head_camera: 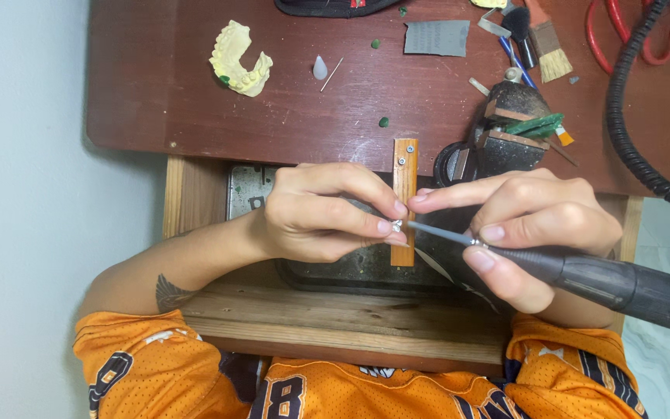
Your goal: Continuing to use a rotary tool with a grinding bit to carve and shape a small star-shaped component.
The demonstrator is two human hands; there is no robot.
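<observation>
My left hand pinches a tiny pale workpiece between thumb and fingertips, resting against an orange wooden bench peg that sticks out from the desk edge. My right hand grips a black rotary handpiece like a pen. Its thin metal bur points left and touches the small piece. My right index finger reaches across to the left fingertips.
A yellow plaster dental cast lies on the dark red desk. A small vise, grey sandpaper, brushes, red scissors and a coiled black cable sit at the right. A wooden drawer with a dark tray is below.
</observation>
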